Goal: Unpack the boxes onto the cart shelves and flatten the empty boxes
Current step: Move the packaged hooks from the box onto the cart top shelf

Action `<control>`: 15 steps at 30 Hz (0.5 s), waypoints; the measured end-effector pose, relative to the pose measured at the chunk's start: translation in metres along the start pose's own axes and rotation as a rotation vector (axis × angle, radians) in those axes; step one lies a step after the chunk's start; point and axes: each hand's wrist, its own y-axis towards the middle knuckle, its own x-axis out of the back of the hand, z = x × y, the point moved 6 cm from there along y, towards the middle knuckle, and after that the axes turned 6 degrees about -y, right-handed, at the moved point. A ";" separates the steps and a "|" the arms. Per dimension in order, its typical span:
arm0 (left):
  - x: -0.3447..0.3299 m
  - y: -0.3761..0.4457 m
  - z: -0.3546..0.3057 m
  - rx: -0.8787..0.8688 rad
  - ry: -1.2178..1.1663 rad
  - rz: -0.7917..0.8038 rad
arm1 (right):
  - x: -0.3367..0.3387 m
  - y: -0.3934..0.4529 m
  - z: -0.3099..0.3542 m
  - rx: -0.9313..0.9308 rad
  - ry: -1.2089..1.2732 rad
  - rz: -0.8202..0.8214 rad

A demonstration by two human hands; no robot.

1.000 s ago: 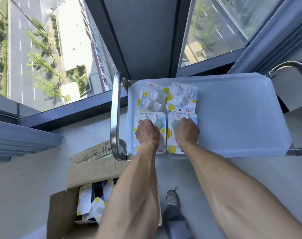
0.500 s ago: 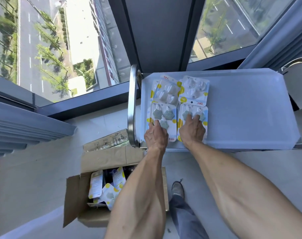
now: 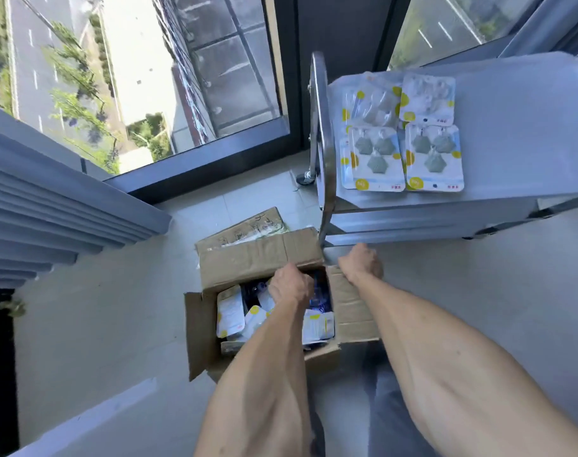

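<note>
An open cardboard box [image 3: 258,258] stands on the floor below the cart, with several white and yellow blister packs [image 3: 230,311] inside. My left hand [image 3: 291,285] reaches into the box; its fingertips are hidden among the packs. My right hand [image 3: 360,263] hovers over the box's right flap [image 3: 350,308], loosely curled, with nothing visible in it. On the left end of the cart's top shelf [image 3: 518,133] lie several hook packs [image 3: 376,158], two with grey hooks in front and two paler ones behind.
The cart's steel handle [image 3: 324,133] rises just beyond the box. A printed piece of cardboard [image 3: 248,229] lies behind the box. Floor-to-ceiling windows stand beyond; a pleated curtain [image 3: 50,199] hangs at left. My leg [image 3: 390,417] is under my right arm.
Both hands have let go of the two front packs on the cart shelf and dropped to the box. The left one has gone into it. My view has swung down and left.
</note>
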 end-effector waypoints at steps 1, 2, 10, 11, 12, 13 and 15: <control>0.001 0.001 0.027 0.020 0.005 0.010 | -0.021 -0.011 0.001 -0.018 0.009 0.013; 0.001 0.003 0.054 0.044 0.012 0.020 | -0.043 -0.022 0.005 -0.026 0.008 0.029; -0.056 0.046 0.230 0.174 0.055 0.096 | -0.233 -0.049 0.003 0.067 -0.181 0.168; -0.067 0.053 0.242 0.166 0.059 0.103 | -0.254 -0.045 -0.005 0.080 -0.217 0.185; -0.078 0.062 0.251 0.148 0.063 0.101 | -0.272 -0.040 -0.012 0.096 -0.252 0.198; -0.090 0.070 0.257 0.120 0.071 0.101 | -0.289 -0.034 -0.019 0.106 -0.286 0.210; -0.113 0.089 0.264 0.081 0.087 0.098 | -0.318 -0.019 -0.036 0.114 -0.340 0.229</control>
